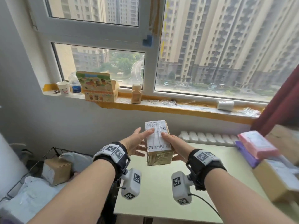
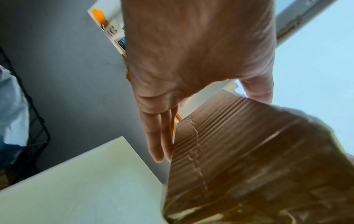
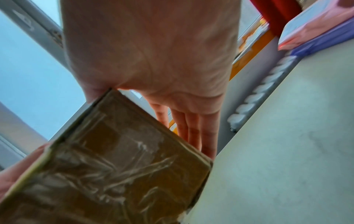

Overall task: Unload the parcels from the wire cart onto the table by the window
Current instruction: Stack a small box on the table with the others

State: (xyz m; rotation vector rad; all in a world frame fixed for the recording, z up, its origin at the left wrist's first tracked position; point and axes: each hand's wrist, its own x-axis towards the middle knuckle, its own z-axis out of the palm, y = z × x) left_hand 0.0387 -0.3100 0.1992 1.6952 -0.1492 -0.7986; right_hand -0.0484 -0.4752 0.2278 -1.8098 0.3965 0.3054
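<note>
- Cardboard box (image 1: 159, 143), taped, white label on top: you hold it in the air above the tabletop (image 1: 218, 183), between both palms.
- Your left hand (image 1: 135, 143) presses its left side, fingers straight.
- Your right hand (image 1: 175, 147) clasps its right side, thumb on the label.
- Cart (image 1: 48, 160) at left holds more parcels.
</note>
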